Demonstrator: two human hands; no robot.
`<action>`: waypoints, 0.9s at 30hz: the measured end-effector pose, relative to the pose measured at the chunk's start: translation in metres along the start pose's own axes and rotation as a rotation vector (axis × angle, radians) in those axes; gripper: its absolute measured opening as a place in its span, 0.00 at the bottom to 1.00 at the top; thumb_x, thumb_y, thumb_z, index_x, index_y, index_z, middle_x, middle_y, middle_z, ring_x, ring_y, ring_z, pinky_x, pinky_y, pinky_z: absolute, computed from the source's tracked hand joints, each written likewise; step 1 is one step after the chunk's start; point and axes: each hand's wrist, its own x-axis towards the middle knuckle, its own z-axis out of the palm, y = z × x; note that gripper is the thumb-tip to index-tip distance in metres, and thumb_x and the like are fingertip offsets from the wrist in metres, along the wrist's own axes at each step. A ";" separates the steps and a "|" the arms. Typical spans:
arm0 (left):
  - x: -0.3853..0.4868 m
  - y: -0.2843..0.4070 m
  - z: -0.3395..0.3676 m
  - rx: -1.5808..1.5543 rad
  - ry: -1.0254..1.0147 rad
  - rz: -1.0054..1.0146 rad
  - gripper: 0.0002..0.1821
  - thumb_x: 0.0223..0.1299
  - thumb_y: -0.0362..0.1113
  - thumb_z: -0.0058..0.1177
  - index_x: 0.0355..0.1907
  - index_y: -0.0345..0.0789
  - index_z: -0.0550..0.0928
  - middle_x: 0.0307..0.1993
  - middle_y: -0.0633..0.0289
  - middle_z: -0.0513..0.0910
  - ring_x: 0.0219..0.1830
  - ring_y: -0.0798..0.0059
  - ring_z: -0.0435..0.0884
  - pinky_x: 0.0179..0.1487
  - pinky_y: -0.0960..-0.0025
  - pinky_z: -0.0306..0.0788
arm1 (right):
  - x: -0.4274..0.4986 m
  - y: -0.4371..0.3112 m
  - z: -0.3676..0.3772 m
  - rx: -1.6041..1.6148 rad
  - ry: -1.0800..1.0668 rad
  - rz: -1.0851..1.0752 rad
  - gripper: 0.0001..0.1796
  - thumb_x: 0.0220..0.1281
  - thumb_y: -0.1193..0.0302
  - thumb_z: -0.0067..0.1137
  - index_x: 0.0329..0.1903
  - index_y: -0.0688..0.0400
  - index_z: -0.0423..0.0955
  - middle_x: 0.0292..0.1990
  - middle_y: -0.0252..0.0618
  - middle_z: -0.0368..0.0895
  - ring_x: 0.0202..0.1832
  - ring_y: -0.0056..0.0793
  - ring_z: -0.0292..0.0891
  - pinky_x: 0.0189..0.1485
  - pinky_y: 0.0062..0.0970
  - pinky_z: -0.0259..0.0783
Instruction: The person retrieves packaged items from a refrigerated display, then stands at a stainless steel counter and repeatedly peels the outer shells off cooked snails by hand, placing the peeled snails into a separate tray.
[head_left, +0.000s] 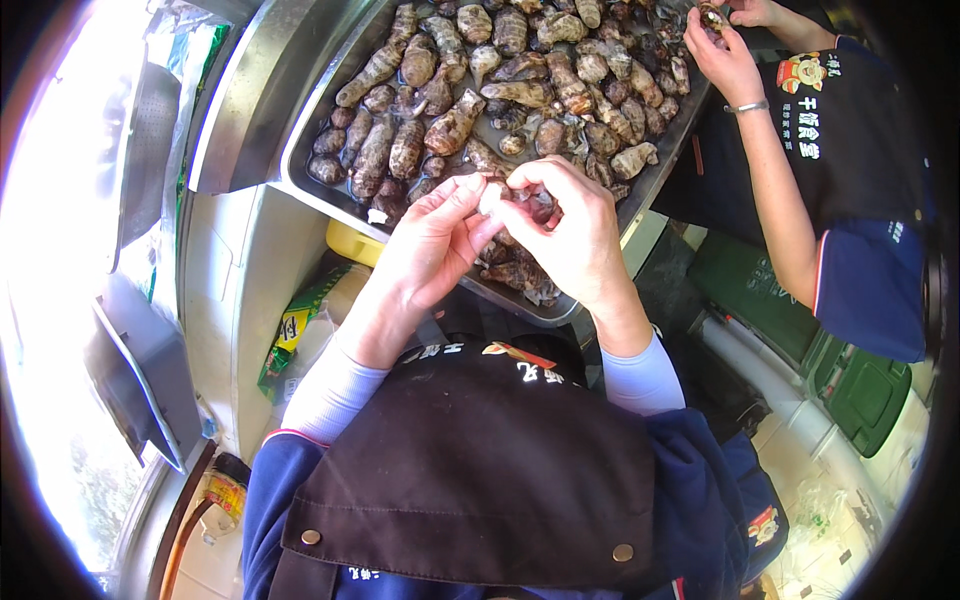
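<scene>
Over the near part of a metal tray (291, 142), my left hand (435, 244) and my right hand (574, 217) come together at the fingertips. Between them they pinch a small taro corm (493, 196), pale where its skin is off. Dark, loose-looking skin (538, 204) shows inside the curl of my right fingers; how it joins the corm is hidden. Many brown, ringed taro corms (452, 124) lie wet in the tray beyond my hands. Several more corms (517, 274) lie below my right hand, at the tray's near end.
At right, a co-worker's hands (724, 60) hold another taro corm (712, 16) over the tray edge. A green bin (750, 289) and a grey pipe (757, 367) stand below. Left are a steel panel (255, 90), a yellow container (352, 241) and a green bag (300, 322).
</scene>
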 end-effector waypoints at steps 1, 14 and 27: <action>0.000 -0.001 -0.001 0.023 0.006 0.007 0.09 0.70 0.31 0.48 0.46 0.28 0.77 0.40 0.56 0.82 0.44 0.70 0.82 0.56 0.67 0.78 | 0.000 0.001 0.001 -0.031 0.010 -0.016 0.08 0.54 0.78 0.65 0.36 0.62 0.75 0.33 0.38 0.79 0.30 0.26 0.78 0.31 0.23 0.72; 0.000 -0.001 0.001 -0.025 -0.082 -0.083 0.15 0.71 0.33 0.46 0.52 0.23 0.74 0.43 0.48 0.81 0.48 0.61 0.83 0.55 0.67 0.80 | -0.003 0.013 -0.002 0.498 0.034 0.351 0.02 0.66 0.81 0.52 0.38 0.63 0.74 0.28 0.29 0.77 0.25 0.13 0.74 0.27 0.13 0.68; 0.001 -0.001 -0.003 0.045 -0.010 -0.041 0.08 0.68 0.31 0.51 0.45 0.29 0.77 0.40 0.57 0.82 0.45 0.67 0.84 0.55 0.67 0.79 | -0.001 -0.001 -0.001 -0.044 -0.019 -0.047 0.06 0.54 0.81 0.61 0.34 0.63 0.75 0.29 0.38 0.78 0.29 0.29 0.77 0.33 0.25 0.71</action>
